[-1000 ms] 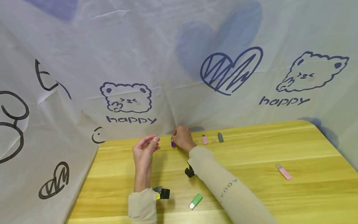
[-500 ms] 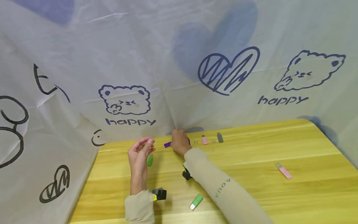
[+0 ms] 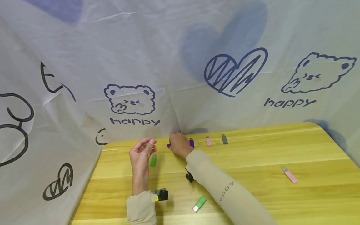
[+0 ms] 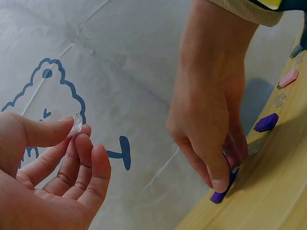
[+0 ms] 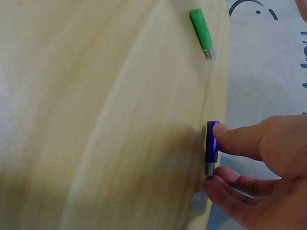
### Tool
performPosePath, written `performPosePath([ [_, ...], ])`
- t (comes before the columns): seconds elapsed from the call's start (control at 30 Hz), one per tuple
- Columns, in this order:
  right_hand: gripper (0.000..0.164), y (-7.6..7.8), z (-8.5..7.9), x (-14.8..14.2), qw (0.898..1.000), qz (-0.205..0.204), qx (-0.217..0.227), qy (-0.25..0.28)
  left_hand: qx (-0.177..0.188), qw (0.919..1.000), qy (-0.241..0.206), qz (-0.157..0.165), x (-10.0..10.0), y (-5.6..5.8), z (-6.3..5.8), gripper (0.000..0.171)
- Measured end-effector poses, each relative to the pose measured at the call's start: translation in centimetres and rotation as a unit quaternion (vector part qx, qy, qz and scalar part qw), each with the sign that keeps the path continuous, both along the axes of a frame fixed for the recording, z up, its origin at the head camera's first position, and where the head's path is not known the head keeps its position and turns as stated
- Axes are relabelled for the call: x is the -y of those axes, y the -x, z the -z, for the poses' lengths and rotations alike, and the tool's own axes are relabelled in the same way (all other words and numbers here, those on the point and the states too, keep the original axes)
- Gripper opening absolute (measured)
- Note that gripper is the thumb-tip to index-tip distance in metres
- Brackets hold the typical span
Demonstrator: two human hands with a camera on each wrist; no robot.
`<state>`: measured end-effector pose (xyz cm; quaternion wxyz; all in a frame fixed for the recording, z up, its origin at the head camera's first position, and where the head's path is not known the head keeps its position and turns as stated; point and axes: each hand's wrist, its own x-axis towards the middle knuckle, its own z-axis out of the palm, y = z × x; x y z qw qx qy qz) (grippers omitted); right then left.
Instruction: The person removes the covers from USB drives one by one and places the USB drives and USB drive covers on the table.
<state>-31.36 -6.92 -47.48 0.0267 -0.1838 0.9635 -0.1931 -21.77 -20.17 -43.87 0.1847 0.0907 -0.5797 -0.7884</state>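
My left hand point(image 3: 142, 156) is raised over the back left of the table, pinching a small clear plastic cap point(image 4: 76, 125) between thumb and forefinger. At the table's back edge, my right hand point(image 3: 180, 145) holds a purple USB stick point(image 5: 212, 143): the thumb presses its body and fingertips meet its metal plug end. Another clear cap point(image 5: 198, 203) lies close beyond that plug. Just right of the hand lies a second purple USB stick point(image 3: 192, 143). A green USB stick point(image 3: 153, 160) rests beside my left hand.
Farther right along the back edge lie a pink USB stick point(image 3: 208, 141) and a grey one, with clear caps between the sticks. Another green stick point(image 3: 200, 203) is near the front, another pink stick point(image 3: 291, 175) at the right. A white printed cloth point(image 3: 191, 103) rises behind the table.
The purple stick under my right hand has turned from lengthwise to sideways. My right hand shifted slightly left, uncovering the second purple stick; my left hand moved a little, exposing the green stick.
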Motion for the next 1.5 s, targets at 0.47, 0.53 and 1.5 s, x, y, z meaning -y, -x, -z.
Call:
performPosePath([
  [0.47,0.037,-0.6,0.9,-0.9,0.995,-0.085,-0.018,0.047,0.022,0.9997,0.008,0.002,0.0,0.4,0.7,0.010],
  [0.53,0.038,-0.7,1.0,-0.9,0.995,-0.093,-0.024,0.041,0.026,0.9996,0.008,0.003,0.0,0.3,0.8,0.008],
  [1.5,0.014,-5.2,-3.5,-14.3,0.965,-0.074,-0.010,0.250,0.151,0.8644,0.465,0.116,0.7,6.6,4.3,0.006],
])
